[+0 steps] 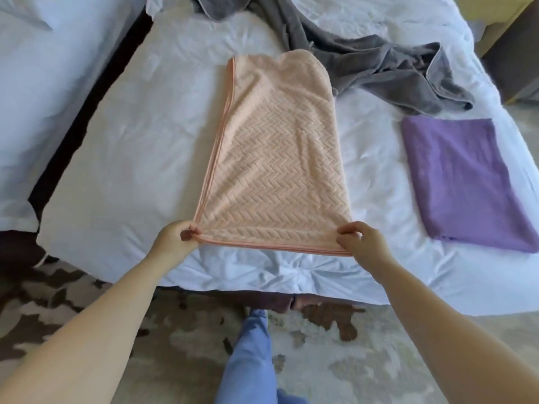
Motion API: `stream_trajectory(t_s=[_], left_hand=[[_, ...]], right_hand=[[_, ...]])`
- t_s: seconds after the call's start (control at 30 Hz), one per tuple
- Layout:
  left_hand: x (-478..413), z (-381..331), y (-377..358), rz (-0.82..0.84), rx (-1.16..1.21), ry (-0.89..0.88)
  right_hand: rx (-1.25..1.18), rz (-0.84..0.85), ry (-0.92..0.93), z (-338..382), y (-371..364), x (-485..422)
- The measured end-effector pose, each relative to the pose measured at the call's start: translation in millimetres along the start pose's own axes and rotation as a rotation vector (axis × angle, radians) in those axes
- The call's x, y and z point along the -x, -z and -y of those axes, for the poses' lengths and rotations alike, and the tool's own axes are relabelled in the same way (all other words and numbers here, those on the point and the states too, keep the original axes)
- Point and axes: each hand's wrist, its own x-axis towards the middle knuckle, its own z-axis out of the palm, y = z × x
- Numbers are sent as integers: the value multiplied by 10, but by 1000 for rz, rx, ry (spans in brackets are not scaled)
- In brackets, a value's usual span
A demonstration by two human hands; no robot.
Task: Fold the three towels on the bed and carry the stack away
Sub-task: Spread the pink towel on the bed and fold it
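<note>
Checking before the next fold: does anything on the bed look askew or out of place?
Only the grey towel lies crumpled, unfolded, beyond the peach towel pinched by the left hand and right hand. The purple towel sits folded.

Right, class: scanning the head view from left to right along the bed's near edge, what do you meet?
In order: left hand → peach towel → right hand → folded purple towel.

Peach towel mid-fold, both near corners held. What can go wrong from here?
1. The far end of the peach towel lies against the crumpled grey towel; folding the near edge forward may snag it.
2. The left hand and right hand only pinch the near corners; a slip would skew the fold.
3. The purple towel sits near the edge of the bed; it might get knocked off.
</note>
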Motion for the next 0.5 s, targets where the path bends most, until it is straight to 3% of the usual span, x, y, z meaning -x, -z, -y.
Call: stream_trajectory(t_s=[0.2, 0.27, 0.33, 0.43, 0.5], left_hand=[[356, 417, -337, -46, -7, -37], [353, 454, -410, -8, -105, -70], [327, 414, -420, -29, -283, -99], [226, 227, -414, -340, -475, -245], [18, -63, -540, -469, -502, -426]], right_hand=[[128, 9, 154, -603, -248, 245], [331, 48, 244, -734, -291, 236], [592, -34, 331, -800, -281, 227], [592, -366, 500, -671, -257, 175], [516, -421, 630, -410, -383, -8]])
